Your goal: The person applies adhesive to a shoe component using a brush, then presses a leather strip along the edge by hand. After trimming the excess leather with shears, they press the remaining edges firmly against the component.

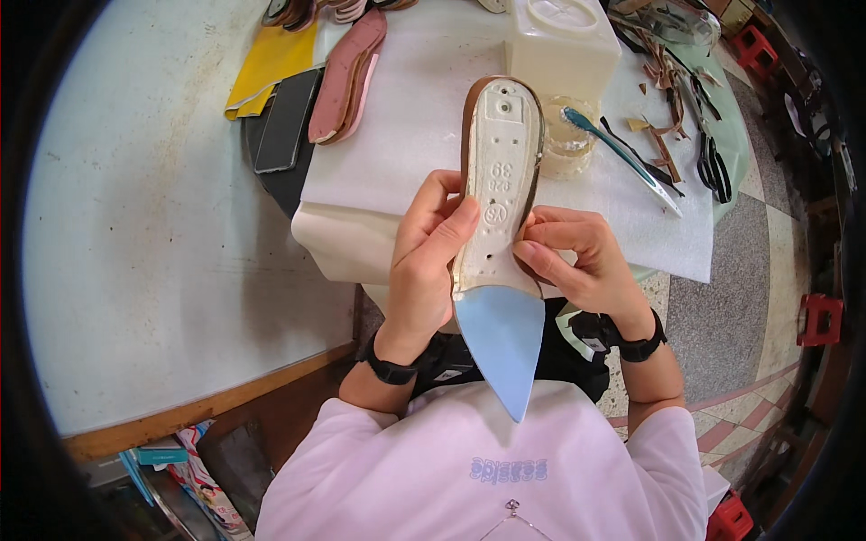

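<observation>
Left hand [431,257]: fingers curled closed around the left edge of a shoe sole [499,180], thumb laid across its pale moulded face near the middle. Right hand [577,257]: fingers bent and closed against the right edge of the same sole, fingertips pressed to its brown rim. The sole is held between both hands, raised above the near edge of the worktable [415,117], lengthwise away from the person, rounded heel end farthest, pointed light-blue toe [503,338] nearest the chest. Each wrist carries a black band. The white sheet [406,135] covering the worktable lies beneath and beyond the sole. Just beyond the heel end, toward the far edge, stands a white plastic container [559,45]; beside it to the right sits a small clear jar [568,140] with a teal-handled brush [622,158] resting across it, bristle end toward the right edge. Further right, near the right edge: leather scraps [663,135] and black scissors [714,167]. At the far left corner: a stack of pink insoles [347,77], a yellow sheet [266,68], and a dark flat slab [287,122] overhanging the left edge. Red stools [819,318] stand on the tiled floor, well apart from the worktable.
</observation>
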Motion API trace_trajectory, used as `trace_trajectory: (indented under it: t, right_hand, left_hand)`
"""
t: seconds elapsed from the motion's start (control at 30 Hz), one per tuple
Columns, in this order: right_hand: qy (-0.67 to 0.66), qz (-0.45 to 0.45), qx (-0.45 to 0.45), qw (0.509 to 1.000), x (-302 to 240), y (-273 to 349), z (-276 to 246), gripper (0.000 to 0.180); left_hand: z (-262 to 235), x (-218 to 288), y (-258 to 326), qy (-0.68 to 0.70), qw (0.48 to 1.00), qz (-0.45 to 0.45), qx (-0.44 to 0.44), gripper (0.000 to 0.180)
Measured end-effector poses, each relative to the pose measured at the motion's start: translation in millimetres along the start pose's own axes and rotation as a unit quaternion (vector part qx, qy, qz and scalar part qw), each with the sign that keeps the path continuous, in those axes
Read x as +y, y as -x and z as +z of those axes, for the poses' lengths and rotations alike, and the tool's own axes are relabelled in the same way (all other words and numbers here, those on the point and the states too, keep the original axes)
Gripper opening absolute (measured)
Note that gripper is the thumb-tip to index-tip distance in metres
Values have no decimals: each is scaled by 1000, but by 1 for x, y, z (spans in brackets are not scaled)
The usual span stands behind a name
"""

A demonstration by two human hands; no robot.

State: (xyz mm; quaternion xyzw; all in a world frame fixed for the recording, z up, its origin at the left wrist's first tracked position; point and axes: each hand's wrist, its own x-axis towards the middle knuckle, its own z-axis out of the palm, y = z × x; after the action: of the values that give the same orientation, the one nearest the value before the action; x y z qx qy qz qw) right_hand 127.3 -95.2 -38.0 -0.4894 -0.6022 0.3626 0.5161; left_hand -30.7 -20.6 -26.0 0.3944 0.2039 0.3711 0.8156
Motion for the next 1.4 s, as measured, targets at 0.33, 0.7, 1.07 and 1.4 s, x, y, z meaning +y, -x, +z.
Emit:
trace_trajectory:
  t: [0.33, 0.7, 1.07, 1.4]
  right_hand:
    - [72, -40, -18, 996, 3, -4, -3, 9]
    - [-195, 209, -27, 958, -15, 16, -8, 27]
    - [-393, 288, -6, 873, -25, 22, -7, 12]
    - [-506, 384, 18, 773, -27, 24, -4, 3]
  left_hand:
    - [1, -3, -4, -202, 979, 34, 20, 43]
    - [-12, 8, 0, -173, 975, 137, 1, 42]
    - [-14, 12, 7, -175, 968, 175, -30, 42]
    - [-14, 13, 9, -175, 963, 200, -50, 42]
